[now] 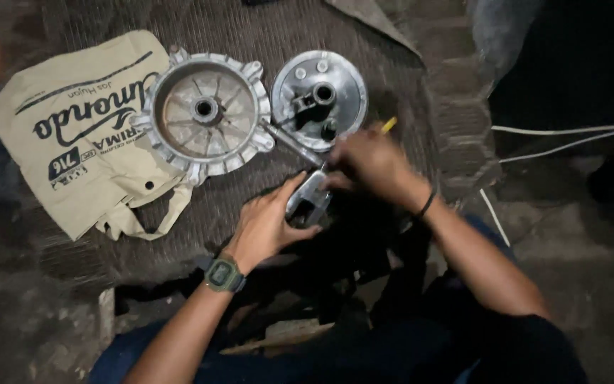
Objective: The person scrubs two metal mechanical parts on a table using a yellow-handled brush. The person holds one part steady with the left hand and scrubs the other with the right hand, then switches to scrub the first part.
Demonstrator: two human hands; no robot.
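Pinning small metal bracket [309, 198] on woven mat [385, 85] with left hand [268, 224], fingers clamped round it for steadiness; right hand [367, 160] closed on yellow-handled tool [388, 126], working bracket's far end. Wheel hub [206, 110], brake plate [319, 96] parked far, beside cloth bag [79, 128].

Finned wheel hub [206, 110]: cast metal, showing dull grey, rough. Round cover plate [319, 92]: metal, appearing smoother, faintly shining. Small bracket [309, 195]: metal, glinting. Bag [72, 128]: matt beige cloth, creasing. Floor mat [364, 28]: coarse woven fabric, looking rough.
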